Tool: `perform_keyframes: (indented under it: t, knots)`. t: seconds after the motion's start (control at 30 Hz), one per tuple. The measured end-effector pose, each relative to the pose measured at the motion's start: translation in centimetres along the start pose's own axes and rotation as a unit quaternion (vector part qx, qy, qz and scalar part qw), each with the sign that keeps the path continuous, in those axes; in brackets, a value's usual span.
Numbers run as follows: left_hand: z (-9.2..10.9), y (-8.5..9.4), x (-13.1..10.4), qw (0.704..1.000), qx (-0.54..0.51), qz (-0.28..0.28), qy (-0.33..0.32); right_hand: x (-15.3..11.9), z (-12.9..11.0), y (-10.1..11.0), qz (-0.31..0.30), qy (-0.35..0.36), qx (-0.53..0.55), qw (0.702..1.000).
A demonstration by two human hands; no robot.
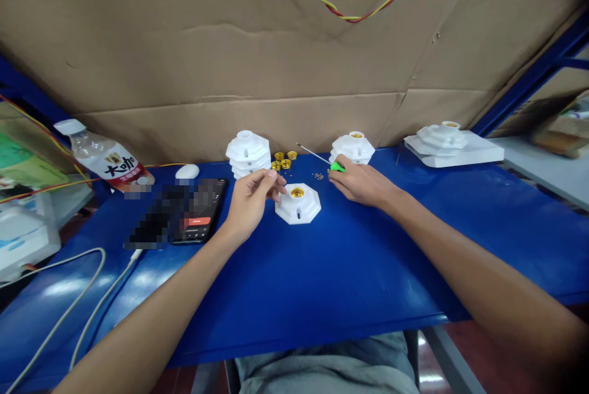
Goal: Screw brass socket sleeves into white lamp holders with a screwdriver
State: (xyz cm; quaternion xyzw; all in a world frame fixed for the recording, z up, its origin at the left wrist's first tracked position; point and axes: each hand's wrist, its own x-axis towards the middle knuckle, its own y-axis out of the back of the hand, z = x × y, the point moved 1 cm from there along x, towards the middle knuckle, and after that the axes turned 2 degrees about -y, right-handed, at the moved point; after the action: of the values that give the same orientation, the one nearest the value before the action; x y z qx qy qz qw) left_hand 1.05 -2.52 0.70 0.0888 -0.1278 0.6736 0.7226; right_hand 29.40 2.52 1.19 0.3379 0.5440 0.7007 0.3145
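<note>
Hands are well apart from each other over the blue table (350, 277), and the right hand (358, 180) is wrapped round the green handle of a screwdriver (337, 167), its thin shaft pointing off to the far left. Left hand (252, 197) is half curled with the fingertips bunched up at the left edge of a white octagonal lamp holder (304, 211), can't tell if there's anything tiny pinched in there or if they're actually touching it. That lamp holder sits flat on the table between the two hands, brass-coloured socket (297, 193) facing up. Just past it there's a scatter of tiny screws or similar (318, 176), too small to be sure, plus a few loose gold threaded shells (286, 164) further left. Left stack of white holders (249, 154) is on the far side behind the left hand, and another stack (353, 147) is behind the right one. Way over right, more holders (439, 136) are piled by a flat white box (481, 147). On the left: a phone (202, 207), a white cable (102, 265) and a tilted drink bottle (108, 158)
</note>
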Motion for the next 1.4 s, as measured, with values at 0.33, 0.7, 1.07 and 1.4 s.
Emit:
perform_keyframes:
  t: [0.33,0.7,1.07,1.4]
  knots:
    - [0.1,-1.0,-0.9,0.991,0.111,-0.035,-0.060,-0.3,-4.5,2.1,0.195,-0.023,0.409,0.891]
    - [1.2,-2.0,-1.8,0.990,0.124,-0.067,-0.011,-0.4,-7.2,2.1,0.192,-0.007,0.466,0.864]
    - [0.7,-2.0,-1.9,0.954,-0.158,-0.148,0.208,-0.7,-7.5,2.5,0.228,0.041,0.457,0.859]
    - [0.2,-0.1,-0.1,0.997,-0.029,-0.018,0.075,-1.6,-5.3,3.0,0.221,0.009,0.474,0.852]
